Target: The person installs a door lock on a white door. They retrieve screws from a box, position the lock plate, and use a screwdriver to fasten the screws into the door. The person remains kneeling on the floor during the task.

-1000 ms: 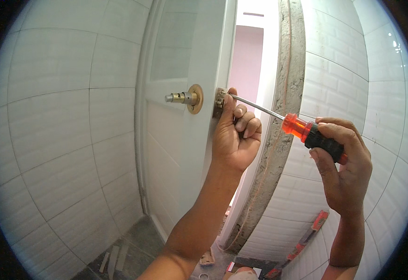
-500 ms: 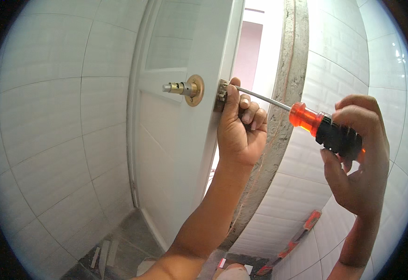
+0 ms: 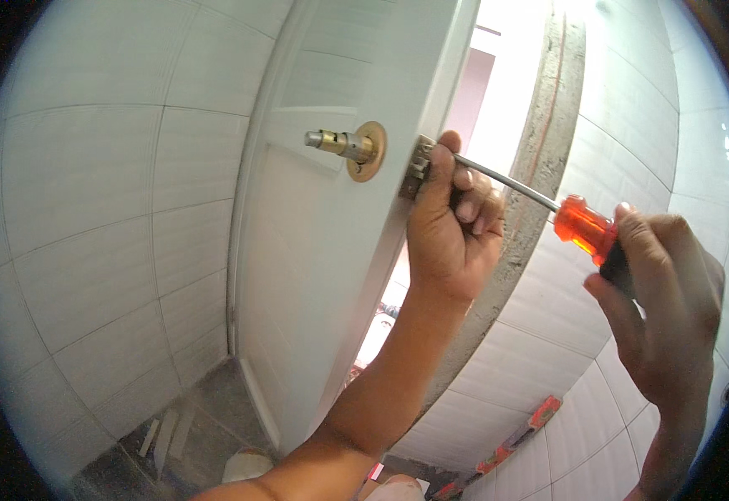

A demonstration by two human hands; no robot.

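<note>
My right hand (image 3: 669,292) is closed around the handle of a screwdriver (image 3: 583,227), translucent orange with a black grip. The metal shaft slants up and left to the edge of a white door (image 3: 322,275). There my left hand (image 3: 456,225) pinches the shaft's tip end between thumb and fingers, against a brass-coloured latch plate (image 3: 414,171). My fingers hide the tip and any screw under it. From the door's face sticks out a bare doorknob spindle (image 3: 339,144) with a round brass rose, left of the plate.
A rough cement door jamb (image 3: 548,108) stands behind my hands, beside white wall tiles (image 3: 631,167). An orange-red spirit level (image 3: 539,415) leans low on the right. Tile strips (image 3: 164,442) lie on the dark floor at lower left, near a pale bucket-like object (image 3: 247,465).
The view has shifted, so door and hands sit farther right. My right hand has turned and its fingers now wrap farther over the screwdriver handle. My left hand keeps its pinch at the plate.
</note>
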